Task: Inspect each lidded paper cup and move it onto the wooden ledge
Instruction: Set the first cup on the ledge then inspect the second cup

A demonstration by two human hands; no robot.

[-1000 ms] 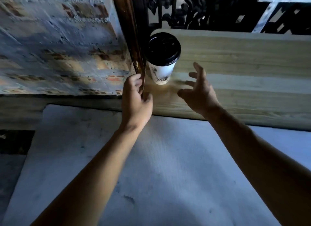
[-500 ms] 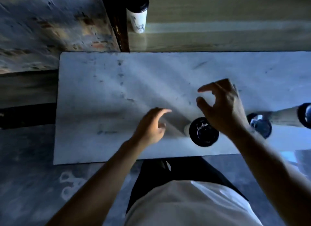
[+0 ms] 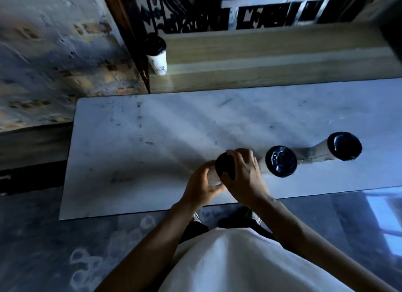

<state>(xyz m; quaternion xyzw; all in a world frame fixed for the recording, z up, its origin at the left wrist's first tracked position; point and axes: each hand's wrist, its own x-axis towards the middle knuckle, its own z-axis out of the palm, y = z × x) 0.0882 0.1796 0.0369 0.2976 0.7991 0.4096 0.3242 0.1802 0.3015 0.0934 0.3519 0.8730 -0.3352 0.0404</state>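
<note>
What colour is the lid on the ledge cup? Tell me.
Black, on a white cup; the head view shows it.

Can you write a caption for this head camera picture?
Both hands, left hand and right hand, grip a lidded cup; another cup stands on the wooden ledge.

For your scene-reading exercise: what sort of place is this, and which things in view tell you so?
Probably a café or similar shop by a window: lidded takeaway paper cups on a pale marble-like table, a wooden ledge under ornate black ironwork, and a worn brick wall.
</note>
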